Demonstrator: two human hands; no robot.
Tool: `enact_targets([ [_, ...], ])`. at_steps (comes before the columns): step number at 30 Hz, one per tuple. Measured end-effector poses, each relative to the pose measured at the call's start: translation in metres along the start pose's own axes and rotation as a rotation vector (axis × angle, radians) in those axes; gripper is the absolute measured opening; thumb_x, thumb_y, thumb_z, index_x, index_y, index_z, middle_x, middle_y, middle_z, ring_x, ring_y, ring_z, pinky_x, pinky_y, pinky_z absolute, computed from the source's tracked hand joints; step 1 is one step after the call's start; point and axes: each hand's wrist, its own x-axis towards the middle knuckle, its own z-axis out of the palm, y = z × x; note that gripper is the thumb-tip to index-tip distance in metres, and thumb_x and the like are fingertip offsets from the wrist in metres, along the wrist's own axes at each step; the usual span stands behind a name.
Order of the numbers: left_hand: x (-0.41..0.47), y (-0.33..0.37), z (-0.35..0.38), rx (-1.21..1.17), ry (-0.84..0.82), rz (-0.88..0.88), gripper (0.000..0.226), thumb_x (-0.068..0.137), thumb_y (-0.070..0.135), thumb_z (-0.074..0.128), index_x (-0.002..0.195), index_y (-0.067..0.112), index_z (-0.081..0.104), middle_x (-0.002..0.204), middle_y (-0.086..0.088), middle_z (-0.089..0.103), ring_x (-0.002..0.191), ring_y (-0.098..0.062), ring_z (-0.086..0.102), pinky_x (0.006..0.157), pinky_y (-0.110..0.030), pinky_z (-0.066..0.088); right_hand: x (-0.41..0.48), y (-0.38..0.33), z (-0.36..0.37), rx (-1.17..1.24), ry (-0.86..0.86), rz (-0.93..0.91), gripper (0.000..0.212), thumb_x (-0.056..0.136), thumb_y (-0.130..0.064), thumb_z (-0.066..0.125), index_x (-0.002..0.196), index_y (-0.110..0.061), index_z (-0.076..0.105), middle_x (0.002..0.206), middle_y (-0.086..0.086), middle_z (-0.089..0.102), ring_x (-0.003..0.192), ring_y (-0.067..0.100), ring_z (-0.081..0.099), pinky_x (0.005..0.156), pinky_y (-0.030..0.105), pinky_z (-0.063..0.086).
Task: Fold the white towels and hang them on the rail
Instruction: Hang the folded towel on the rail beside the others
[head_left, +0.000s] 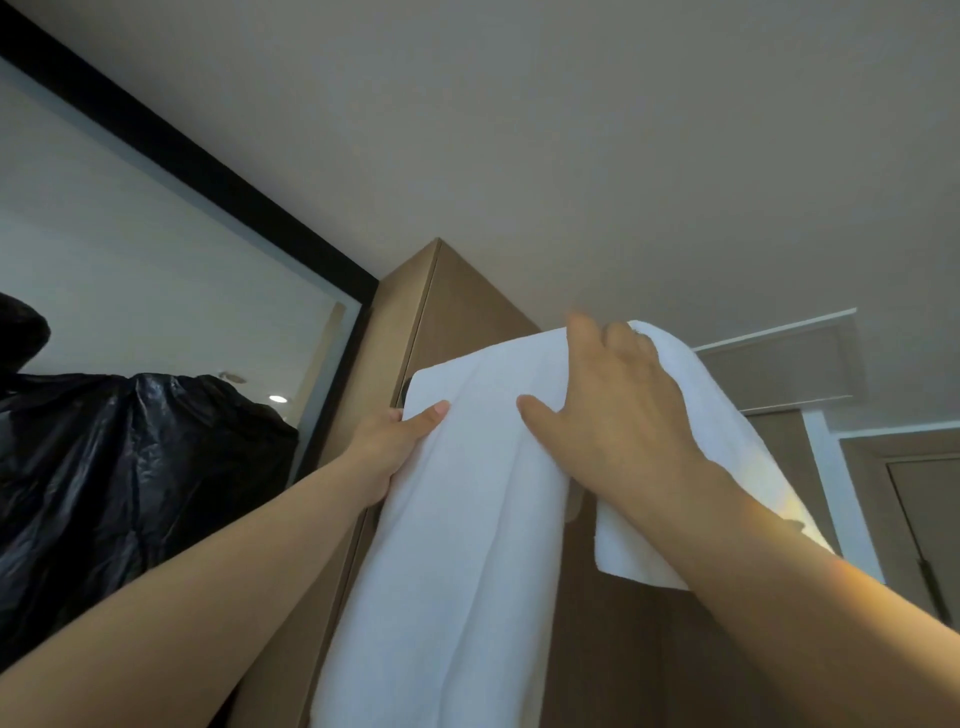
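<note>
Currently the left hand (390, 446) is gripping one edge of the folded white towel (467, 519); the open right hand (618, 415) is pressing its top, best smoothing evenly.

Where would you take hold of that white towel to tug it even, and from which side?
I'd pinch the white towel by its left side edge, high up just below where it bends over, coming from the left with thumb in front, as the left hand does. That edge is exposed beside the wooden cabinet, while the right hand lies flat across the top.
</note>
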Motion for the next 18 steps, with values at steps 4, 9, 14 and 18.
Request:
enact_targets([
  [4,-0.008,-0.002,-0.002,0.045,-0.033,-0.091,0.065,0.076,0.065,0.067,0.112,0.012,0.067,0.110,-0.007,0.071,0.103,-0.029,0.066,0.098,-0.046,0.049,-0.007,0.001,0.003,0.144,-0.155,0.049,0.074,0.092,-0.032,0.055,0.151,-0.016,0.015,0.088,-0.001,0.057,0.071,0.011,0.051,0.052,0.023,0.032],
  [9,-0.033,-0.010,-0.005,0.122,-0.176,-0.132,0.092,0.053,0.084,0.067,0.120,0.021,0.065,0.114,-0.001,0.071,0.107,-0.027,0.065,0.103,-0.049,0.045,-0.013,0.003,0.005,0.258,-0.188,0.041,0.065,0.095,-0.010,0.047,0.152,-0.016,0.017,0.088,0.003,0.057,0.072,0.012,0.054,0.056,0.026,0.043],
  [14,-0.040,-0.016,-0.007,0.096,-0.080,-0.068,0.074,0.049,0.058,0.086,0.106,0.013,0.070,0.092,0.000,0.077,0.083,-0.022,0.074,0.071,-0.034,0.058,-0.015,0.008,0.012,0.255,-0.175,0.001,0.056,0.098,-0.011,0.044,0.149,-0.022,0.025,0.121,0.008,0.053,0.098,0.022,0.054,0.077,0.030,0.043],
  [18,-0.036,-0.019,-0.003,0.038,-0.039,0.017,0.065,0.050,0.059,0.084,0.098,0.017,0.072,0.087,0.003,0.077,0.077,-0.018,0.074,0.060,-0.027,0.057,0.000,0.009,0.016,0.224,-0.165,0.014,0.059,0.098,-0.017,0.051,0.150,-0.019,0.025,0.119,0.010,0.054,0.101,0.023,0.054,0.075,0.028,0.038],
])
